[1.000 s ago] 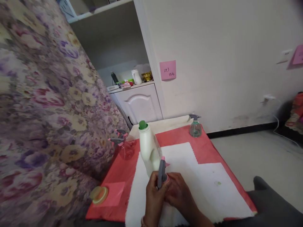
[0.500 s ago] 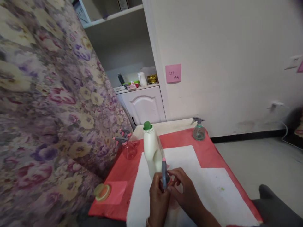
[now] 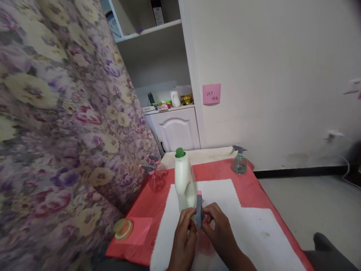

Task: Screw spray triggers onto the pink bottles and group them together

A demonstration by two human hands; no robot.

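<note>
A spray bottle stands upright between my hands near the front of the table, with a grey trigger head point(image 3: 199, 212) tipped in pink and a see-through pink body point(image 3: 205, 244). My right hand point(image 3: 221, 231) pinches the pink collar just under the head. My left hand point(image 3: 184, 237) is closed at the other side of the neck, fingertips against the head; its exact hold is partly hidden. Just behind them rises a pale green jug point(image 3: 184, 182) with a handle, its mouth showing a green spout point(image 3: 179, 152).
Two pink spray bottles point(image 3: 156, 182) stand at the left edge, and a green-tinted spray bottle point(image 3: 239, 165) at the far right corner. A roll of tape point(image 3: 123, 229) lies on a pink paper sheet point(image 3: 141, 230). White cloth point(image 3: 251, 233) covers part of the red tablecloth point(image 3: 210, 171).
The view has tilted and shifted slightly, so everything sits a little lower and to the right. My left fingers have moved on the spray bottle's neck; my right hand still pinches the collar.
</note>
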